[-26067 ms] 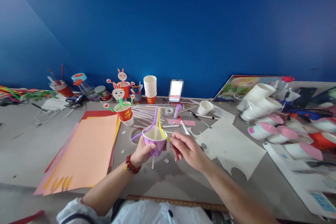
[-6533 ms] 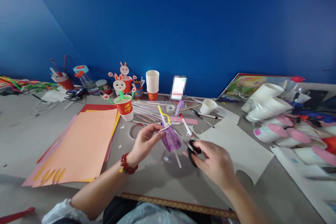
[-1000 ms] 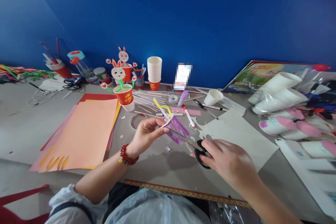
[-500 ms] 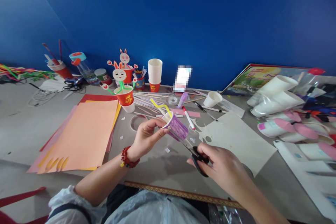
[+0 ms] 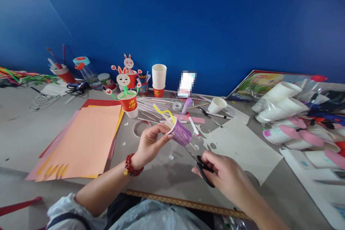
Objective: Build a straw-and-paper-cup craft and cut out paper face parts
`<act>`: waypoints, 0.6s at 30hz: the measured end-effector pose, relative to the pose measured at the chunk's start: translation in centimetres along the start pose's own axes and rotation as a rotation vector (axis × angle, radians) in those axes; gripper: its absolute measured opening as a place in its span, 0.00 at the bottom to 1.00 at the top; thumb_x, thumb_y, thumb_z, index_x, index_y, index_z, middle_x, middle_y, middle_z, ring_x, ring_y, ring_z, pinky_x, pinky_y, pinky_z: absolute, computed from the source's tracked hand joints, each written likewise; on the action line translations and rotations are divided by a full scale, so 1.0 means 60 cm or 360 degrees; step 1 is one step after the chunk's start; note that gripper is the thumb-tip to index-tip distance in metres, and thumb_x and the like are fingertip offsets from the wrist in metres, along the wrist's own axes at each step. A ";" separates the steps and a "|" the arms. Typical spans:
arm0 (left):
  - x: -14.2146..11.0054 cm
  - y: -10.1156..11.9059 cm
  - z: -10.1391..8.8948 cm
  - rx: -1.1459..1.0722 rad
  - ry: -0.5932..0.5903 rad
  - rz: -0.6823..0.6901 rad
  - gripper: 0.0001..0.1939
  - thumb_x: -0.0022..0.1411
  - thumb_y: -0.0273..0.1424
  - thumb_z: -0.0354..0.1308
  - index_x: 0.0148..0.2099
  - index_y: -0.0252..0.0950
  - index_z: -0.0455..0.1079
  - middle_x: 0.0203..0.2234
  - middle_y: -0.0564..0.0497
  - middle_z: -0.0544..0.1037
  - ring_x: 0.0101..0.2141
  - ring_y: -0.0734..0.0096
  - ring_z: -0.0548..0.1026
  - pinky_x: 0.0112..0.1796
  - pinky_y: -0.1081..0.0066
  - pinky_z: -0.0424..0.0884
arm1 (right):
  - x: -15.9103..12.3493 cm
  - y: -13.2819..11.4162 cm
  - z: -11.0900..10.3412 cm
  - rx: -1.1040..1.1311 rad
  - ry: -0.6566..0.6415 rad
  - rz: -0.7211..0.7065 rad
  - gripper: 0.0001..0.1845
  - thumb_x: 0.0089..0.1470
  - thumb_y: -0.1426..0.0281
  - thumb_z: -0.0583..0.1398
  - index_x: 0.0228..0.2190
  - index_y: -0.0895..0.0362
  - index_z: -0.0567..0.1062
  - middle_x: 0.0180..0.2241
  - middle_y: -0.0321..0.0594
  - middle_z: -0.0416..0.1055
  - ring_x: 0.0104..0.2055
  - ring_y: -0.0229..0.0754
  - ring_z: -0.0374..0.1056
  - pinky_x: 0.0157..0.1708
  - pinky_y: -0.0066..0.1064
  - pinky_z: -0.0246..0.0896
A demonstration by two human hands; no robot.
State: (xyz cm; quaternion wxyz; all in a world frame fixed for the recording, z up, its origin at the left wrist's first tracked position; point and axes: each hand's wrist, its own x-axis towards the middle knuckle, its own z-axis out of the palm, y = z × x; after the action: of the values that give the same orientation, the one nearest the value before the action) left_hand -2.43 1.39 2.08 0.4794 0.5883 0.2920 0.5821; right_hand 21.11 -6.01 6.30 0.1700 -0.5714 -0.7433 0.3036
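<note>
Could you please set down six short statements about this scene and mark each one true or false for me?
1. The right hand holds black-handled scissors. True.
2. The left hand holds a purple paper cup. True.
3. The purple paper cup stands upright. False: it is tilted, its mouth toward the upper left of the picture.
4. A bent yellow straw sticks out of that cup's mouth. True.
5. The bracelet is on the right wrist. False: the red beaded bracelet circles the left wrist.
6. A blue sheet lies on top of the coloured paper. False: a peach sheet does.
</note>
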 end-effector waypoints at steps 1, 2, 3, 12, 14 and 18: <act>0.000 0.000 0.000 0.0051 0.0001 0.0050 0.05 0.61 0.27 0.65 0.34 0.36 0.72 0.29 0.51 0.78 0.34 0.70 0.75 0.43 0.66 0.71 | 0.000 0.001 0.004 0.0075 -0.0048 0.0041 0.23 0.58 0.57 0.62 0.23 0.53 0.55 0.19 0.26 0.54 0.22 0.34 0.50 0.22 0.24 0.44; 0.000 0.000 -0.001 0.0109 0.0001 0.0105 0.05 0.62 0.27 0.64 0.34 0.37 0.72 0.29 0.51 0.78 0.34 0.69 0.75 0.45 0.64 0.72 | 0.001 0.002 0.008 0.0162 -0.0097 0.0082 0.23 0.58 0.57 0.62 0.23 0.53 0.55 0.19 0.26 0.53 0.22 0.33 0.48 0.22 0.24 0.43; 0.000 0.000 -0.001 0.0174 0.0002 0.0163 0.05 0.62 0.27 0.64 0.34 0.37 0.72 0.29 0.51 0.78 0.34 0.69 0.76 0.48 0.61 0.71 | 0.001 0.003 0.012 0.0255 -0.0138 0.0124 0.23 0.58 0.57 0.62 0.23 0.53 0.55 0.19 0.26 0.52 0.22 0.33 0.47 0.21 0.24 0.42; 0.004 0.005 -0.007 0.0707 0.0054 0.0649 0.05 0.62 0.24 0.63 0.35 0.38 0.71 0.30 0.53 0.81 0.33 0.70 0.80 0.56 0.54 0.68 | 0.004 -0.004 0.025 0.0985 -0.0234 0.0366 0.29 0.48 0.54 0.69 0.21 0.54 0.56 0.19 0.24 0.48 0.21 0.30 0.46 0.22 0.24 0.45; 0.006 0.009 -0.008 0.0808 0.0047 0.0705 0.05 0.62 0.24 0.63 0.35 0.38 0.71 0.30 0.53 0.82 0.34 0.70 0.80 0.54 0.55 0.69 | 0.006 -0.007 0.024 0.1158 -0.0298 0.0434 0.31 0.45 0.51 0.69 0.21 0.54 0.55 0.17 0.23 0.49 0.19 0.29 0.47 0.21 0.24 0.45; 0.009 0.018 -0.016 0.1046 -0.0028 0.0828 0.05 0.63 0.23 0.61 0.38 0.39 0.73 0.31 0.52 0.84 0.37 0.67 0.80 0.47 0.61 0.71 | 0.008 -0.010 0.020 0.1448 -0.0424 0.0499 0.34 0.42 0.44 0.69 0.20 0.54 0.58 0.14 0.24 0.53 0.15 0.27 0.45 0.17 0.24 0.37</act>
State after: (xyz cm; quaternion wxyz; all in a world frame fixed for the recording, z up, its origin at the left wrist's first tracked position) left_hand -3.51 1.72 3.17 0.1056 0.7690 0.2997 0.5547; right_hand 19.81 -5.95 5.75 0.2579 -0.5006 -0.4558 0.6893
